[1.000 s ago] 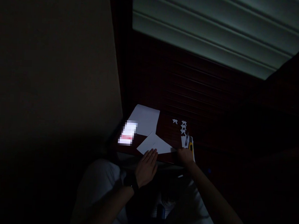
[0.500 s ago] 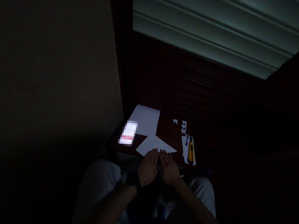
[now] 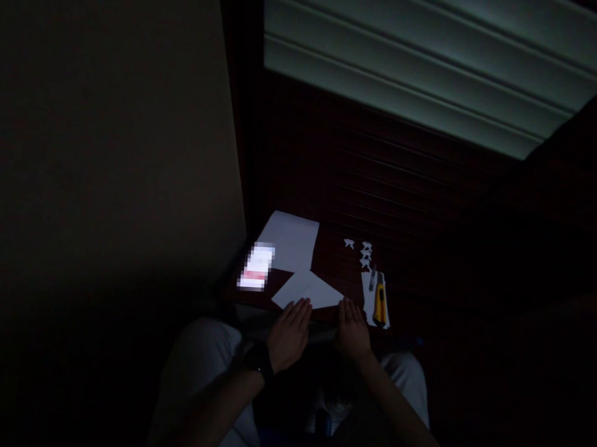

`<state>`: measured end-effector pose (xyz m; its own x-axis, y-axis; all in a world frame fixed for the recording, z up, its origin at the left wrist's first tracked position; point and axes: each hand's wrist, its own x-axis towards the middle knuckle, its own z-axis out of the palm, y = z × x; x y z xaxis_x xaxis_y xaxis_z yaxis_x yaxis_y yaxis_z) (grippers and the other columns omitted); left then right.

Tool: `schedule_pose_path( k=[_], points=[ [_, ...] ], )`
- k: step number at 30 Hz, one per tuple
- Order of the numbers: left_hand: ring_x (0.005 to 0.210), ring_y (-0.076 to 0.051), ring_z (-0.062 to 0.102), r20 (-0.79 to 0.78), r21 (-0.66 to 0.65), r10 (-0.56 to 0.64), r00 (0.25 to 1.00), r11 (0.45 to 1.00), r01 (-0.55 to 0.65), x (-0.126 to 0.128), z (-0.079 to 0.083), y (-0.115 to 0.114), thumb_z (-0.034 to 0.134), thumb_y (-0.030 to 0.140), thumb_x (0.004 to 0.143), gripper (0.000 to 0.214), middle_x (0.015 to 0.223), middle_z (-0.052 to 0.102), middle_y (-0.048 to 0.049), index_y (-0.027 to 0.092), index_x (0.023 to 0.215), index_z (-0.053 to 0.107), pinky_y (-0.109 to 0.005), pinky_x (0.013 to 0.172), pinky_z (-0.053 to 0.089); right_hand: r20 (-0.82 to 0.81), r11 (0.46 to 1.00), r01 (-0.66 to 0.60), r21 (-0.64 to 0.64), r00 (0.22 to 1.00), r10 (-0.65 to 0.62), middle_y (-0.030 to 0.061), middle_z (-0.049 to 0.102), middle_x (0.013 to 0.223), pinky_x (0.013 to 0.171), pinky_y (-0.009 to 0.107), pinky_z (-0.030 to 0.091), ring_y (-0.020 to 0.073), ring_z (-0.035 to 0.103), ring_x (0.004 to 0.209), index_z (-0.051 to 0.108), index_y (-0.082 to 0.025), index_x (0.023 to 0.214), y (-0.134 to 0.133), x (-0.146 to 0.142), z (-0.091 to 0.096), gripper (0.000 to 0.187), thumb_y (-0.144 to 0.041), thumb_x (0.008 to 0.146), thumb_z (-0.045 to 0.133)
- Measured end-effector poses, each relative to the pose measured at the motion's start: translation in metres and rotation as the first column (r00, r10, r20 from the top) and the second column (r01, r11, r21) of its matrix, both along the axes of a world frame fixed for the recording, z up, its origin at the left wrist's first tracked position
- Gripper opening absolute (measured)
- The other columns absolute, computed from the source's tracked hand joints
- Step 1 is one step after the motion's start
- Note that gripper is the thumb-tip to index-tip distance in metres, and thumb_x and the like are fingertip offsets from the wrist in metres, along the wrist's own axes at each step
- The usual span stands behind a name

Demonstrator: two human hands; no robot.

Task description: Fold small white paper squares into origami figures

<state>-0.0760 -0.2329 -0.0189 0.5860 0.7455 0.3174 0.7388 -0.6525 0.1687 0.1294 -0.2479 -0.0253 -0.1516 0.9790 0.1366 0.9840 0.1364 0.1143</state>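
A white folded sheet of paper [image 3: 308,289] lies near the front edge of a dark red table [image 3: 336,262]. My left hand [image 3: 288,334], a dark watch on its wrist, lies flat with fingers stretched on the sheet's near left edge. My right hand [image 3: 352,328] lies flat too, fingers together, at the sheet's right corner. Neither hand holds anything.
A second white sheet [image 3: 290,240] lies further back. A lit phone screen [image 3: 256,267] sits at the table's left edge. Several small white paper shapes [image 3: 363,251] lie at the back right. A yellow utility knife [image 3: 379,303] and a pen rest on a paper strip at the right.
My right hand came from beside the knife to the left hand, then slid right along the sheet's near edge. The left hand shifted slightly left.
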Motion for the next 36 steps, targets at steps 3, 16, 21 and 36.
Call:
schedule_pose_path(
  k=[3,16,21,36],
  points=[
    [0.137,-0.025,0.022,-0.037,-0.001,0.009,0.999,1.0,-0.009,-0.013,0.004,-0.003,0.034,0.027,0.09,0.051,0.147,0.032,-0.0122,0.009,0.137,0.039,-0.044,0.113,0.013,0.011,1.0,-0.002,-0.014,1.0,0.002,0.0216,0.03,0.145,0.11,0.042,0.017,0.0307,0.027,0.134,0.029,0.0,0.14,0.001,0.0,-0.001,0.072,-0.018,0.073,0.05],
    [0.135,-0.029,0.026,-0.027,-0.037,0.069,0.997,0.997,-0.07,-0.054,0.025,-0.012,0.037,0.029,0.09,0.049,0.14,0.041,-0.0165,0.005,0.131,0.047,-0.048,0.113,0.013,0.057,0.997,-0.034,0.073,0.998,0.03,0.023,0.03,0.145,0.109,0.043,0.023,0.0302,0.026,0.135,0.029,0.001,0.14,-0.004,0.002,-0.009,0.066,-0.013,0.077,0.046],
    [0.131,-0.03,0.035,0.308,-0.349,0.217,0.926,0.932,-0.102,-0.04,0.018,-0.031,0.039,0.027,0.09,0.04,0.135,0.049,-0.0158,0.01,0.121,0.057,-0.048,0.11,0.02,0.063,0.992,-0.017,0.125,0.998,0.009,0.0218,0.036,0.142,0.108,0.051,0.02,0.0323,0.032,0.132,0.032,-0.007,0.14,-0.012,-0.002,-0.007,0.06,-0.012,0.081,0.043],
    [0.082,-0.023,0.068,0.296,-0.906,0.925,0.238,0.192,0.378,0.026,-0.012,0.008,0.059,0.064,0.07,0.056,0.098,0.069,-0.019,0.011,0.086,0.061,-0.031,0.067,0.052,-0.12,0.999,-0.018,0.032,0.992,0.022,0.0186,0.04,0.14,0.107,0.055,0.014,0.0354,0.033,0.13,0.039,-0.017,0.138,-0.049,-0.011,0.007,0.059,-0.024,0.08,0.052]
  ],
)
